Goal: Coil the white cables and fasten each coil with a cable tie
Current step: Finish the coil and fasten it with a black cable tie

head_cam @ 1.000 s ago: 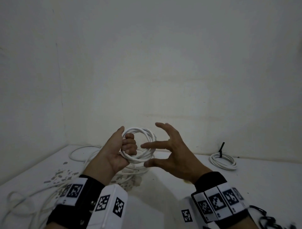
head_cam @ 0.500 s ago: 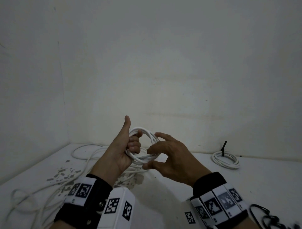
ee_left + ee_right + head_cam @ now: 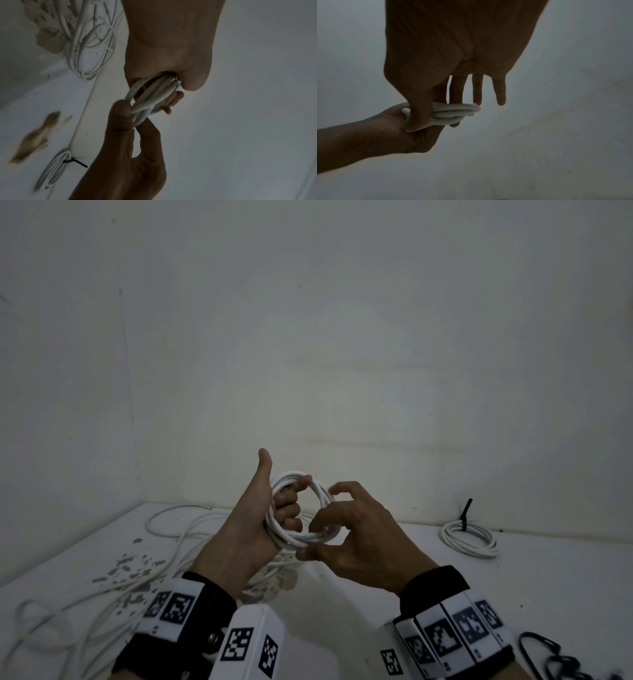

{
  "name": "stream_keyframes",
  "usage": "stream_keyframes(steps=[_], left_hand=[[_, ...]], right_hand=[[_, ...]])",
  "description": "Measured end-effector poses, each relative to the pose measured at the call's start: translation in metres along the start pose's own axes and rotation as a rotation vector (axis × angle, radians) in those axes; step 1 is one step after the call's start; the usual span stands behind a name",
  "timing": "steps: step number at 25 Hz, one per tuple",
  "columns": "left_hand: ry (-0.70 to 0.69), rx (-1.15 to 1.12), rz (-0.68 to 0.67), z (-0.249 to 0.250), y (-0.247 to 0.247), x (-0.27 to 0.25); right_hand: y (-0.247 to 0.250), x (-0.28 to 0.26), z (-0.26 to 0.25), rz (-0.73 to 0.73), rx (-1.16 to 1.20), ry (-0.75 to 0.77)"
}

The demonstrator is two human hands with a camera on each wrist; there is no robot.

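A white cable coil [image 3: 301, 539] is held in the air above the table. My left hand [image 3: 284, 501] has its fingers curled through the loop and its thumb pointing up, off the cable. My right hand [image 3: 329, 522] pinches the coil's right and lower side between thumb and fingers. The left wrist view shows the coil [image 3: 154, 94] coming out of my left palm [image 3: 168, 47], with the right thumb [image 3: 121, 112] pressed on it. Seen from the right wrist, my thumb [image 3: 419, 108] lies across the coil [image 3: 453, 113]. A finished coil [image 3: 469, 537] with a black cable tie [image 3: 465, 513] lies at the back right.
Loose white cables [image 3: 102, 594] sprawl over the left of the white table [image 3: 342, 628], whose paint is chipped [image 3: 137, 566] there. Black cable ties [image 3: 548, 659] lie at the front right edge. White walls close off the back and left.
My right hand, open and apart from the coil a second ago, has closed in and now pinches it. My left thumb has lifted off the coil and points up.
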State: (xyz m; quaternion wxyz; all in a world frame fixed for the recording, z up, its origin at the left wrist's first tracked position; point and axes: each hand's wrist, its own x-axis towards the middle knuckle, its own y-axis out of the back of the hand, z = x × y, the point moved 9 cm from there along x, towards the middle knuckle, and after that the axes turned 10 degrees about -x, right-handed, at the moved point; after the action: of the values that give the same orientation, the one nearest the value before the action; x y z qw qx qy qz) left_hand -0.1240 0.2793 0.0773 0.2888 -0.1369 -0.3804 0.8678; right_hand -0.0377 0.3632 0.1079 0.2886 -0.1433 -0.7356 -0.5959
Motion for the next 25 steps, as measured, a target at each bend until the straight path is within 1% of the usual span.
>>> stream_keyframes(steps=[2, 4, 5, 6, 7, 8, 9, 12, 14, 15, 18, 19, 22, 24, 25], left_hand=[[0.001, 0.06, 0.033, -0.001, 0.001, -0.001], [-0.002, 0.217, 0.081, -0.001, 0.007, -0.001], [-0.011, 0.311, 0.095, -0.001, 0.01, -0.001], [-0.013, 0.384, 0.092, 0.0, 0.01, -0.001], [0.003, 0.423, 0.073, -0.001, 0.009, -0.002], [0.032, 0.425, 0.044, -0.005, 0.007, -0.003], [0.061, 0.41, 0.011, -0.009, 0.003, -0.004], [0.108, 0.425, -0.03, -0.019, -0.006, -0.009], [0.132, 0.462, -0.028, -0.026, -0.006, -0.009], [0.136, 0.467, -0.021, -0.028, -0.004, -0.007], [0.153, 0.43, 0.049, -0.028, 0.004, -0.003], [0.161, 0.417, 0.066, -0.028, 0.005, -0.001], [0.162, 0.434, 0.112, -0.029, 0.014, 0.005], [0.138, 0.426, 0.141, -0.028, 0.017, 0.01], [0.132, 0.388, 0.141, -0.028, 0.018, 0.012]], right_hand=[[-0.002, 0.001, -0.002, -0.061, -0.027, 0.0], [-0.004, 0.001, -0.004, -0.158, -0.02, -0.013], [0.0, 0.001, -0.004, -0.168, 0.014, -0.025], [0.009, 0.002, -0.004, -0.116, 0.075, -0.044], [0.021, 0.004, -0.002, -0.02, 0.15, -0.066], [0.028, 0.005, 0.0, 0.057, 0.22, -0.089], [0.03, 0.006, 0.0, 0.085, 0.281, -0.101], [0.009, 0.007, -0.008, 0.025, 0.392, -0.065], [0.0, 0.005, -0.008, -0.017, 0.455, -0.095], [-0.001, 0.005, -0.005, -0.024, 0.47, -0.111], [0.003, 0.005, 0.0, 0.017, 0.443, -0.126], [0.0, 0.006, 0.001, 0.0, 0.489, -0.138], [-0.013, 0.001, 0.001, -0.12, 0.726, -0.218], [-0.013, -0.003, 0.0, -0.14, 0.776, -0.226], [-0.012, -0.004, -0.001, -0.13, 0.802, -0.22]])
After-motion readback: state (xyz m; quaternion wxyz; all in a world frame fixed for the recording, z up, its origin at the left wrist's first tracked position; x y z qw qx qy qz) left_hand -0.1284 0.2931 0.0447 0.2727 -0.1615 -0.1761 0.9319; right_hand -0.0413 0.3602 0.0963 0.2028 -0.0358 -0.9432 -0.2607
